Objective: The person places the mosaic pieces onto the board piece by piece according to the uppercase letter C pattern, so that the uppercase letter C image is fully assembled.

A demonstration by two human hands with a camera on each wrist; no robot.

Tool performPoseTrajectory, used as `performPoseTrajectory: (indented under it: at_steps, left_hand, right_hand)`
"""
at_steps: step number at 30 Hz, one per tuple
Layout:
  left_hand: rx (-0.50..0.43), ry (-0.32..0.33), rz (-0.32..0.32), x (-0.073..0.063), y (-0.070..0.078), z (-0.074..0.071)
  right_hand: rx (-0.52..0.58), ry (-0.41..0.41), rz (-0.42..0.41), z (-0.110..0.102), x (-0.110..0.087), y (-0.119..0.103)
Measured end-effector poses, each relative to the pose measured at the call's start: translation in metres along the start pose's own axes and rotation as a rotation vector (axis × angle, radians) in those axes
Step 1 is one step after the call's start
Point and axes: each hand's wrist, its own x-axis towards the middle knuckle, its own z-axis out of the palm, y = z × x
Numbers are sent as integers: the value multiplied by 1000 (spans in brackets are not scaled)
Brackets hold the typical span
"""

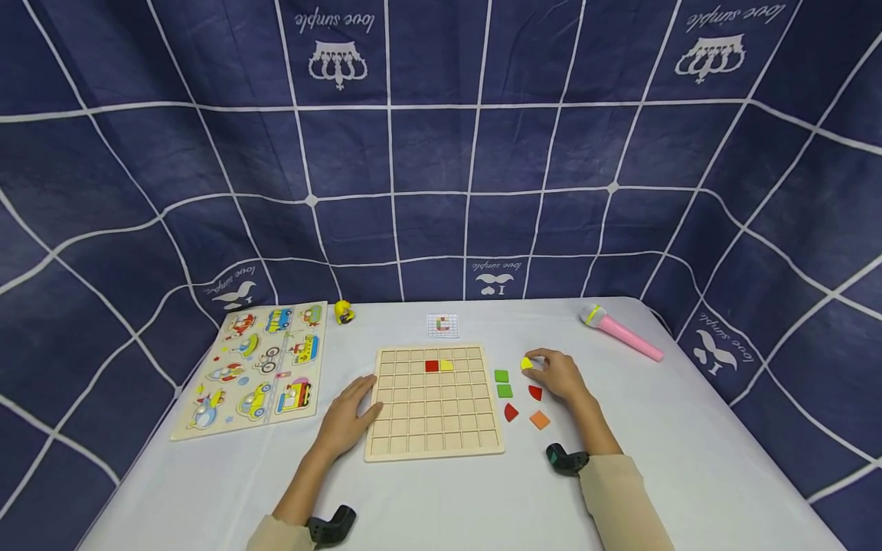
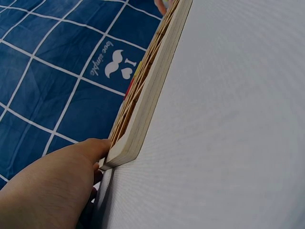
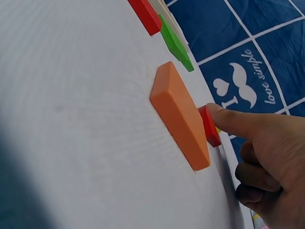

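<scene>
Right grip [image 1: 556, 375] pinches yellow piece [image 1: 527, 363]; left grip [image 1: 344, 419], unclenched, touches board [image 1: 434, 402]. Green squares [image 1: 501, 376] lie between; pink microphone [image 1: 623, 334] farther right.

Square beige wooden grid board [image 1: 434, 422]: on white cloth-covered desk [image 1: 441, 505]
Two green square tiles [image 1: 504, 391]: right of board
Multicoloured rectangular wooden puzzle [image 1: 256, 378]: left

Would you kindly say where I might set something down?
The table is bare between the picture card and microphone, and on the near side of the grid board. It is crowded right of the board, around the loose tiles and right hand.
</scene>
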Motion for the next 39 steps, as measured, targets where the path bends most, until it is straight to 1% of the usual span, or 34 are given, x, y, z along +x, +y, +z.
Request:
performPoseTrajectory:
  at_steps: [6,14,19,24,29,33,36,39]
  left_hand:
    - [1,10,-1,0,0,1]
    - [-2,2,-5,0,1,0]
    - [1,13,3,0,1,0]
    - [6,20,11,0,0,1]
    - [8,25,19,-1,0,2]
    - [6,22,16,-1,0,1]
    - [6,19,19,-1,0,1]
    - [5,11,18,0,0,0]
  right_hand:
    - [27,16,-19,0,-3,1]
    - [43,57,-43,1,-5,2]
    - [43,90,-76,-2,-6,-6]
    - [42,130,-107,-1,-6,-26]
    - [40,163,-117,7,-6,-56]
    - [49,185,-146,17,-2,-81]
    - [61,182,-167,26,2,-99]
    - [83,156,-194,36,5,-116]
